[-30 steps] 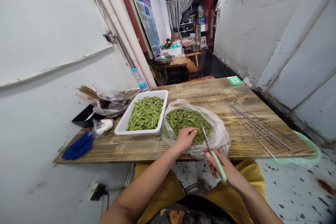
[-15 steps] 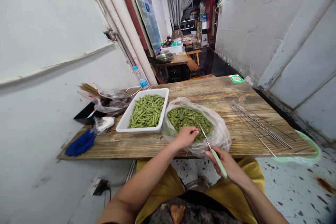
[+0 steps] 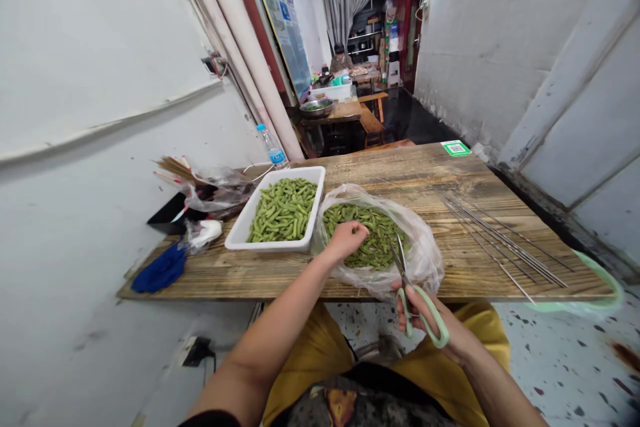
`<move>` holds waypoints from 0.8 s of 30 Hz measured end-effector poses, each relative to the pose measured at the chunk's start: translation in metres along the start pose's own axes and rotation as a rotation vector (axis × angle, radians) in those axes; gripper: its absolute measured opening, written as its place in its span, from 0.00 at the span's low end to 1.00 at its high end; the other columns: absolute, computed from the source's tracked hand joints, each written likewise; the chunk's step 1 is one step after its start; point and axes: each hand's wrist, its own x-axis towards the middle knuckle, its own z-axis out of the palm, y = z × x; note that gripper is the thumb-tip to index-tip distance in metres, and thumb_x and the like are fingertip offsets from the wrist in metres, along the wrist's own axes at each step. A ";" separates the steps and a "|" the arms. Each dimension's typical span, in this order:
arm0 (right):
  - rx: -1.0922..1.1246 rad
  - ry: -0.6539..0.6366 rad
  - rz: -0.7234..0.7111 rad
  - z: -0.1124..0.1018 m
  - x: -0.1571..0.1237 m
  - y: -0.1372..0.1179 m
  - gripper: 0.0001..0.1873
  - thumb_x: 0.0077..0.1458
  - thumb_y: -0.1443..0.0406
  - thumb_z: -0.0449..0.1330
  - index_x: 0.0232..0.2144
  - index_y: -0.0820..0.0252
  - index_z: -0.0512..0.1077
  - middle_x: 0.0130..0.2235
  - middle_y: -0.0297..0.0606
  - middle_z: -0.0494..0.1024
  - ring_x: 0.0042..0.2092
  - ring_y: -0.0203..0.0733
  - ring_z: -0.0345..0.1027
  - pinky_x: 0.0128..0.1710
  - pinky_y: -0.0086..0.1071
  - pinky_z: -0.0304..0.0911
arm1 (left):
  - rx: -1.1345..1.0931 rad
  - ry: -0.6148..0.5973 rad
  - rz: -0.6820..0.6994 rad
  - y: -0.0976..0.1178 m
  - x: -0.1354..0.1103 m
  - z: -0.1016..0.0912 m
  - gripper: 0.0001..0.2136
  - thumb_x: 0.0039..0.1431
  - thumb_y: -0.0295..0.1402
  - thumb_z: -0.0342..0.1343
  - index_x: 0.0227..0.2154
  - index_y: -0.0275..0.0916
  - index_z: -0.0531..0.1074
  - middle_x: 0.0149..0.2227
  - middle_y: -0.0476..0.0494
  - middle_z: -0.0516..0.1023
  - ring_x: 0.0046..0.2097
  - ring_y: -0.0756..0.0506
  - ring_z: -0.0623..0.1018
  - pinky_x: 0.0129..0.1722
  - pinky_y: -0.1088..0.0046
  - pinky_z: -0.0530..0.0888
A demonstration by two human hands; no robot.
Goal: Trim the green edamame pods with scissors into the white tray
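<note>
Over the open plastic bag (image 3: pixel 425 253), which holds green edamame pods (image 3: pixel 373 257), is my left hand (image 3: pixel 349 240). Its fingers are curled together, and what they hold, if anything, is too small to make out. My right hand (image 3: pixel 425 310) grips a pair of scissors (image 3: pixel 403 273) with pale green handles at the bag's near edge. The blades point away from me, slightly parted, above the pods. To the left of the bag, a white tray (image 3: pixel 235 238) is filled with more edamame pods (image 3: pixel 285 210).
Long metal skewers (image 3: pixel 510 247) lie on the right of the wooden table (image 3: pixel 370 163). A water bottle (image 3: pixel 275 152), a blue cloth (image 3: pixel 160 270) and a black container (image 3: pixel 170 213) with sticks are on the left. A person (image 3: pixel 341 60) sits at a far table.
My left hand has moved left and slightly away from me over the bag. The scissors have turned in my right hand, showing both handle loops, and their blades have parted.
</note>
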 end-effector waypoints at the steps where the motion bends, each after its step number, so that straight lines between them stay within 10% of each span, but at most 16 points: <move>1: -0.003 0.008 0.003 0.001 0.000 -0.001 0.28 0.43 0.44 0.63 0.37 0.58 0.68 0.27 0.29 0.70 0.27 0.33 0.66 0.28 0.28 0.65 | 0.166 -0.007 0.057 -0.004 0.002 0.004 0.10 0.50 0.27 0.51 0.31 0.35 0.77 0.27 0.46 0.76 0.30 0.48 0.74 0.34 0.73 0.69; 6: -0.070 0.048 -0.010 0.003 0.001 -0.002 0.27 0.43 0.42 0.62 0.25 0.60 0.66 0.23 0.29 0.68 0.23 0.32 0.64 0.25 0.28 0.63 | 0.602 -0.104 0.105 -0.010 0.008 0.019 0.08 0.49 0.27 0.56 0.32 0.38 0.79 0.36 0.43 0.81 0.40 0.45 0.77 0.41 0.74 0.69; 9: -0.077 0.049 -0.001 0.001 0.000 -0.001 0.27 0.43 0.42 0.62 0.25 0.60 0.66 0.24 0.30 0.69 0.23 0.32 0.64 0.24 0.28 0.63 | 0.507 -0.207 0.169 -0.006 0.013 0.014 0.07 0.52 0.29 0.57 0.31 0.39 0.80 0.34 0.45 0.81 0.37 0.46 0.77 0.41 0.75 0.69; 15: -0.122 0.063 -0.029 0.002 -0.001 -0.001 0.26 0.44 0.42 0.60 0.25 0.59 0.65 0.24 0.29 0.68 0.23 0.33 0.64 0.23 0.28 0.62 | 0.480 0.108 0.248 -0.001 0.033 0.000 0.08 0.48 0.25 0.59 0.32 0.40 0.79 0.37 0.41 0.80 0.42 0.42 0.76 0.46 0.69 0.68; 24: -0.150 0.054 -0.030 -0.001 -0.001 0.003 0.26 0.47 0.42 0.59 0.28 0.59 0.67 0.25 0.30 0.68 0.23 0.32 0.64 0.22 0.26 0.61 | -0.010 -0.188 0.152 0.004 0.021 -0.002 0.07 0.47 0.35 0.60 0.26 0.34 0.75 0.24 0.51 0.72 0.25 0.53 0.66 0.28 0.77 0.63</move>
